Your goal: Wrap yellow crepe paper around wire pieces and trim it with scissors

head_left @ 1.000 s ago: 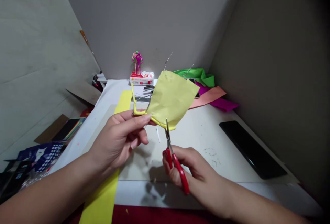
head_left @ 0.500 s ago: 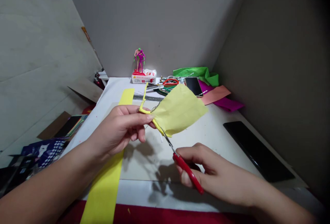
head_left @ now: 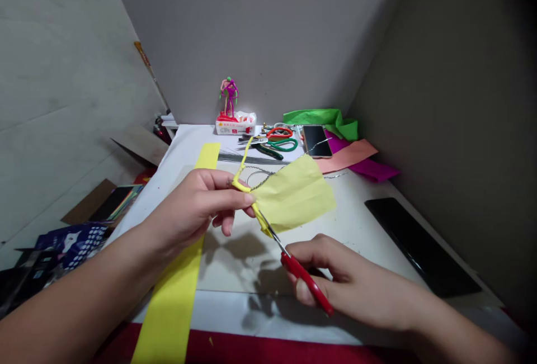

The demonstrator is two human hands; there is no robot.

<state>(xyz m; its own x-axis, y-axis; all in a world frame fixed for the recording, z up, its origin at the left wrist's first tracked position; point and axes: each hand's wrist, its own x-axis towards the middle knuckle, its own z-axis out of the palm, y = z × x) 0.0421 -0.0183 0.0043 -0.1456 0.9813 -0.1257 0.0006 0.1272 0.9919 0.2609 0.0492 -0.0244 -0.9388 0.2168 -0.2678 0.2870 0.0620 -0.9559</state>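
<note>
Between the thumb and fingers of my left hand [head_left: 210, 199] is a wire figure part wrapped in yellow crepe paper [head_left: 242, 176]. A loose flap of yellow crepe paper [head_left: 300, 196] spreads to the right from the wrapped limb. Bare twisted wire [head_left: 268, 173] runs out behind the flap. My right hand [head_left: 319, 269] grips a pair of red-handled scissors [head_left: 308, 283]. Their blades lie along the paper's edge beside the wrapped limb, and look nearly closed. Under my left forearm a long yellow paper strip [head_left: 172, 308] lies on the table.
At the back stand small wrapped figures [head_left: 229, 95] on a white packet [head_left: 235, 124]. Near them lie green-handled scissors [head_left: 283, 144], thin wires [head_left: 235, 157] and a phone [head_left: 317, 141]. Green [head_left: 321, 118], salmon [head_left: 352, 154] and magenta paper [head_left: 375, 169] sit back right. A black slab [head_left: 419, 246] lies right.
The yellow flap has tilted and dropped a little, so more of the twisted wire behind it shows. The wrapped limb has shifted slightly right, and the scissor blades remain at the paper's edge.
</note>
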